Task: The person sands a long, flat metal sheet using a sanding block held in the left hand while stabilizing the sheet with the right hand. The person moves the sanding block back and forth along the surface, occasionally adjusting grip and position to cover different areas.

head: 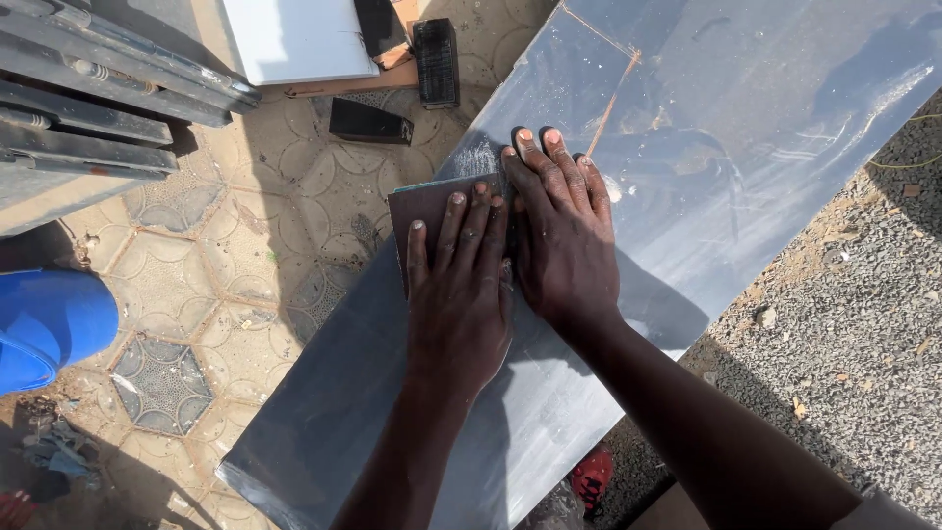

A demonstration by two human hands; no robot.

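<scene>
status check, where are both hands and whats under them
Left hand flat on brown abrasive sheet. Right hand pressed beside it on grey panel. Nothing in the way on the panel.

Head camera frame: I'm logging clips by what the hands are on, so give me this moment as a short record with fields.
surface: large grey metal sheet, shiny, lying slantwise over the tiled floor
left hand: left hand flat on a brown sheet of sandpaper
right hand: right hand flat beside it, fingers spread, over the sandpaper's edge and the metal
hands together: side by side, touching
dust: pale powder by the fingertips
nearby: black blocks, blue tub, gravel
</scene>
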